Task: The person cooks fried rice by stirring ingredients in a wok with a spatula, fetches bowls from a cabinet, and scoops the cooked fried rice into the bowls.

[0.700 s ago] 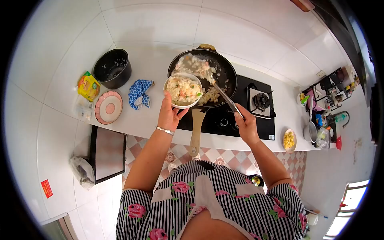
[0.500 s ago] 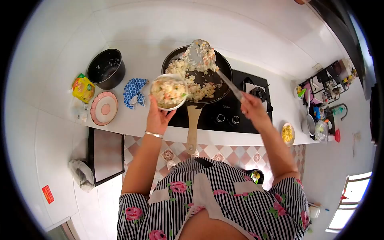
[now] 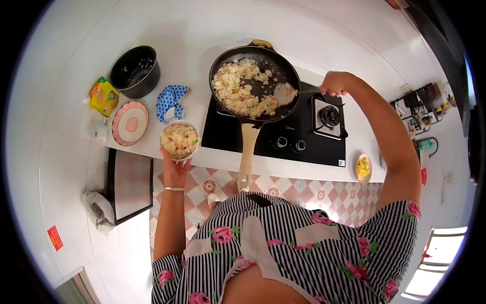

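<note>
My left hand (image 3: 174, 164) is closed around a bowl (image 3: 190, 153) heaped with fried rice (image 3: 179, 139), held at the counter's front edge, left of the stove. In my right hand (image 3: 335, 83) is the handle of a spatula (image 3: 286, 94). The spatula's blade rests inside the right side of a dark frying pan (image 3: 264, 90), its tip against the rice there. More fried rice (image 3: 235, 85) covers the pan's left and lower parts. The pan sits on the left burner, its pale handle (image 3: 247, 152) pointing toward me.
A black pot (image 3: 135, 72), a yellow packet (image 3: 104, 96), a pink-rimmed plate (image 3: 117, 124) and a blue patterned cloth (image 3: 170, 103) stand on the left counter. The right burner (image 3: 329, 116) is bare. A dish of yellow food (image 3: 363, 168) sits at the right edge.
My left hand has drawn the bowl left and toward me, away from the pan. The spatula has come down from above the pan's far side to its right side; my right hand moved farther away.
</note>
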A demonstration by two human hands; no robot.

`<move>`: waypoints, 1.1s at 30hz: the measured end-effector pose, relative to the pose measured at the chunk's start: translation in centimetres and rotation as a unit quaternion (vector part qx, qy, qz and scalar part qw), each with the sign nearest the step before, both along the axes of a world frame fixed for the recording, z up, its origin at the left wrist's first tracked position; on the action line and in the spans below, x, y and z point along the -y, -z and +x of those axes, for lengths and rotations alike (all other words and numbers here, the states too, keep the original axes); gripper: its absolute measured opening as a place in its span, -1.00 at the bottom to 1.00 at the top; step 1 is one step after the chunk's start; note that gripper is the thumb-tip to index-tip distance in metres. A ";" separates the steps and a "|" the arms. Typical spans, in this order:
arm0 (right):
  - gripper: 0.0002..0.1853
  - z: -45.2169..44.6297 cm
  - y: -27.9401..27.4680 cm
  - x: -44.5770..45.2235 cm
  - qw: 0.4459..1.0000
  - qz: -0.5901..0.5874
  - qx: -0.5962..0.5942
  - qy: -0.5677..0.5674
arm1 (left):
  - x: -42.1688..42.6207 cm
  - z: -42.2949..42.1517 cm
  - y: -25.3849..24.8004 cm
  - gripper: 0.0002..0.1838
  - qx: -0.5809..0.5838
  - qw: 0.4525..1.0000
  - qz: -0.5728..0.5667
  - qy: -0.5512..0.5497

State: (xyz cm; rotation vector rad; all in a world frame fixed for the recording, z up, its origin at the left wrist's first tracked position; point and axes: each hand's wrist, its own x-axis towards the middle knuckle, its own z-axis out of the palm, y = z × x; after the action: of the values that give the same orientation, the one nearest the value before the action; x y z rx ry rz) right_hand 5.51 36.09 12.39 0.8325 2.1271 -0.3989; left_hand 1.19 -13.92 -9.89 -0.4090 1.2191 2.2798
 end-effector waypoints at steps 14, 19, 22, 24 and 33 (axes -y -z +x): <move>-0.76 0.0 6.9 6.1 0.882 -0.006 -0.468 -0.045 | 0.8 -0.3 2.9 -0.38 0.036 0.997 0.037 -0.055; -0.64 0.6 8.7 11.6 0.842 0.236 -0.404 -0.270 | 0.4 -0.9 4.9 -0.34 0.072 0.991 0.100 -0.049; -0.64 3.0 7.2 12.2 0.858 0.233 -0.369 -0.271 | 0.8 -0.2 4.0 -0.32 0.061 0.995 0.079 -0.028; -0.63 3.5 6.3 11.4 0.845 0.237 -0.395 -0.270 | 0.6 -0.3 3.7 -0.33 0.044 0.997 0.063 -0.024; -0.59 2.1 8.8 13.0 0.814 0.261 -0.412 -0.316 | 0.6 -0.5 2.5 -0.44 -0.006 0.999 0.000 -0.042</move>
State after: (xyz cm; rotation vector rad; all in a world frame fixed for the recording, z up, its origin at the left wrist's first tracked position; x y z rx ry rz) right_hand 7.60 23.14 3.60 0.1351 3.2427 0.2665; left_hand 0.73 -14.52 -12.38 -0.4555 1.2279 2.3565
